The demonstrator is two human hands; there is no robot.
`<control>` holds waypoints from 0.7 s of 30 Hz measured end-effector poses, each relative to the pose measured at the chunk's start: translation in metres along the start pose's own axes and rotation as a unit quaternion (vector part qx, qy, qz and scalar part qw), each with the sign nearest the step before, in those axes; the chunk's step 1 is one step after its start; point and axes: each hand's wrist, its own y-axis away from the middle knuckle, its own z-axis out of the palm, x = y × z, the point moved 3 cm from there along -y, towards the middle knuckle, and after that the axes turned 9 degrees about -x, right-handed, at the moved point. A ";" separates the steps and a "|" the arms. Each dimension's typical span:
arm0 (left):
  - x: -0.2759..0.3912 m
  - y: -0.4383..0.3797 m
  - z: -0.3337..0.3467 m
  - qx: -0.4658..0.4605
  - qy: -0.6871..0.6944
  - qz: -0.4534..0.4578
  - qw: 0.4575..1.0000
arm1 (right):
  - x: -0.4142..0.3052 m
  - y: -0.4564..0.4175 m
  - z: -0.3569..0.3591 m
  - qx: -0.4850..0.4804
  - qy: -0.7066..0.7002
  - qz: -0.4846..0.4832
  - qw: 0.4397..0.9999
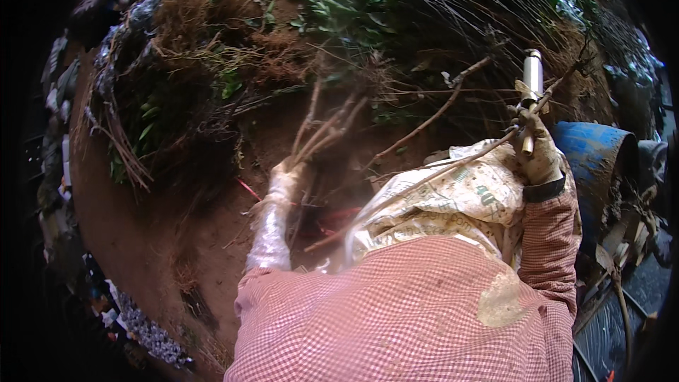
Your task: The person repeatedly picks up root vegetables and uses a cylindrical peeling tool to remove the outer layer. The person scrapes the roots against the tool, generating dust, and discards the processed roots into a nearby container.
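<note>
My left hand (288, 171), at the end of a forearm wrapped in clear plastic film, is closed around the base of several bare woody stems (329, 130) that fan out away from me. My right hand (538, 143), in a soiled glove, grips a long thin branch (445, 167) slanting down to the left across my lap. The same hand also holds a silvery cylindrical tool (533, 71) upright; its kind is unclear. A dirty white woven plastic sack (424, 204) with printing covers my lap. The fingers of my left hand are blurred.
Bundles of leafy green cuttings (366, 5) and thin stems lie across the far side. Fibrous brown roots (207, 8) are heaped at upper left. A muddy blue plastic barrel (594, 156) lies at my right. Bare reddish soil (212, 254) shows at left, with crumpled plastic (143, 323) along the edge.
</note>
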 end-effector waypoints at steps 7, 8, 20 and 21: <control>-0.002 -0.038 0.024 0.012 0.089 0.070 0.994 | -0.004 0.037 0.009 -0.035 0.218 -0.155 0.963; 0.004 -0.050 0.037 0.014 0.045 0.111 0.993 | 0.000 0.038 0.008 -0.028 0.188 -0.142 0.971; 0.103 -0.078 0.082 0.048 -0.111 0.121 0.985 | -0.002 0.034 0.004 -0.018 0.057 -0.159 0.985; 0.079 -0.089 0.074 0.038 0.022 0.141 0.989 | -0.002 0.035 0.003 -0.023 0.039 -0.159 0.986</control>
